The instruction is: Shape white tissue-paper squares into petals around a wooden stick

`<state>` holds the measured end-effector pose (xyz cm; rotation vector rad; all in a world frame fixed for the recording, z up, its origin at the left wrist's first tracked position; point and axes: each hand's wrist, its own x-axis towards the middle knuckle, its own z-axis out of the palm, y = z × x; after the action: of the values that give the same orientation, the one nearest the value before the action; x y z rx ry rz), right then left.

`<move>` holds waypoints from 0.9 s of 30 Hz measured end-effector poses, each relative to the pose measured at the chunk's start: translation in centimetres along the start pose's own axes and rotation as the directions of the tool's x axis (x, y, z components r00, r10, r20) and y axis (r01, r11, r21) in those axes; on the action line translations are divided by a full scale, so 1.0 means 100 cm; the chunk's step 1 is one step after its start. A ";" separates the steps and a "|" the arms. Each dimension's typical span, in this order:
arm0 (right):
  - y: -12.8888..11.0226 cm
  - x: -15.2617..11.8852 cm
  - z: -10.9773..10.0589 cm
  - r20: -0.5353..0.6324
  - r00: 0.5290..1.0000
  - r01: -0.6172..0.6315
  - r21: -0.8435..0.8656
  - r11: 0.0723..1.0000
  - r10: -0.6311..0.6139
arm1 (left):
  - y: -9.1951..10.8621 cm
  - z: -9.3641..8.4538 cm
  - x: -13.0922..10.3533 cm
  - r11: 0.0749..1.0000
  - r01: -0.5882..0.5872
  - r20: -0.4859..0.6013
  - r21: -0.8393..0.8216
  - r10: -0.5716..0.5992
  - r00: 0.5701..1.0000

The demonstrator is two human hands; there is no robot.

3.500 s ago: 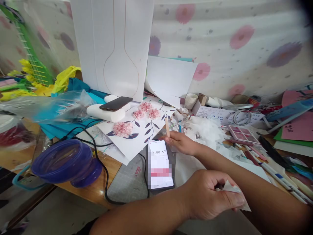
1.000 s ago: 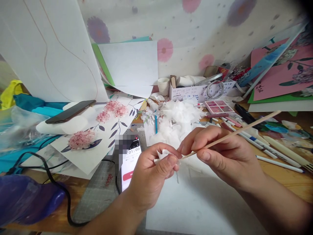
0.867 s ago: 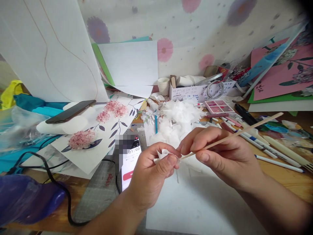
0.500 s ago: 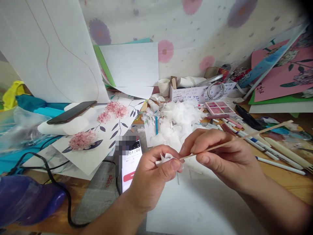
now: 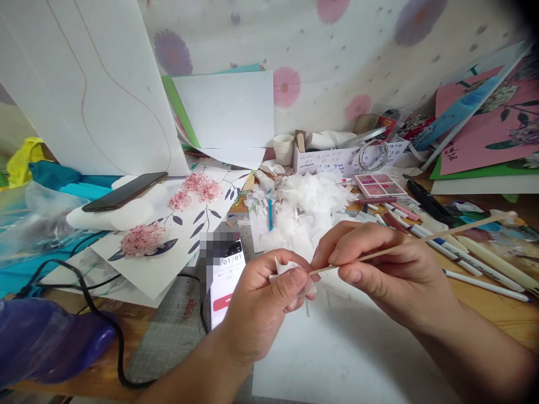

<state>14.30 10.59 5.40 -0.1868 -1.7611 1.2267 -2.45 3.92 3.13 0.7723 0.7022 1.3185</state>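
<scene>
White tissue scrap (image 5: 284, 267) pinched in your left hand (image 5: 265, 297), thumb over fingers, above white sheet (image 5: 324, 359); your right hand (image 5: 389, 275) grips wooden stick (image 5: 463, 227), near tip at scrap, can't tell if touching; tissue heap (image 5: 311, 193) just beyond hands; lit phone (image 5: 221, 286) partly behind left hand; markers (image 5: 490, 271) to your right.

- Thin, pale, flat wooden stick (image 5: 471, 225): matt, smooth
- Small, white, folded paper scrap (image 5: 281, 267): thin, matt, creased
- White, ragged heap of tissue-like paper (image 5: 314, 193) in the far middle: matt, rough
- Black, slab-shaped phone (image 5: 124, 192) at left: glossy, smooth
- Purple, rounded plastic vessel (image 5: 48, 343) at near left: glossy, smooth
- Clear, crumpled plastic bag (image 5: 40, 216) at far left: shiny, wrinkled
- Silver, round, metal-looking ring (image 5: 362, 159) at far right: shiny
- Grey, gridded cutting mat (image 5: 164, 336) at near left: matt
- Brown wooden tabletop (image 5: 501, 314) at right: smooth, faintly shiny
</scene>
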 end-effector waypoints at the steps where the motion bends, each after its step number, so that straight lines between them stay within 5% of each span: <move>1: 0.000 0.000 0.000 -0.001 1.000 0.000 -0.002 1.000 0.000 | 0.000 0.000 0.000 1.000 0.000 -0.001 0.000 0.000 1.000; 27: 0.000 0.001 0.002 0.000 1.000 0.000 0.034 0.999 0.000 | 0.001 0.003 0.001 1.000 -0.004 -0.020 0.015 0.004 1.000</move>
<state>14.10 10.46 5.48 -0.1672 -1.7394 1.2555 -2.23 4.01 3.36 0.7739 0.7278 1.3276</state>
